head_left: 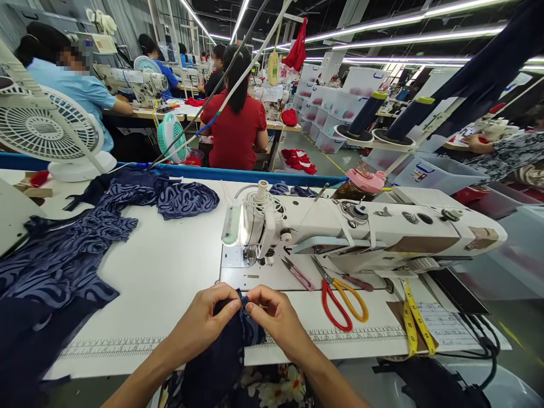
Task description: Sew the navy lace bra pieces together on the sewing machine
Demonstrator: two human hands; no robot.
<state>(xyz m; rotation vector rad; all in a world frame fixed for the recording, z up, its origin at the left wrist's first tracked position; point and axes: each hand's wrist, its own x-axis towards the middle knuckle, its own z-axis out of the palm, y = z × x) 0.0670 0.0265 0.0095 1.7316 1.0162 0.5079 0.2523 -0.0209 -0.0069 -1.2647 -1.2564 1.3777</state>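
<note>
Both hands meet at the front edge of the table, pinching the top of a dark navy fabric piece. My left hand grips its edge between thumb and forefinger. Close beside it, my right hand pinches the same edge, where a patterned blue part shows. The rest of the cloth hangs down over my lap. Just beyond my hands stands a white sewing machine, its needle area near the left end. Pink-handled thread snips and scissors with red and yellow handles lie to the right of my hands.
Patterned navy garments are heaped on the left of the table. A yellow tape measure hangs at the right. Behind the machine stand thread cones and a jar with a pink lid. A white fan is at the back left. Other people sit beyond.
</note>
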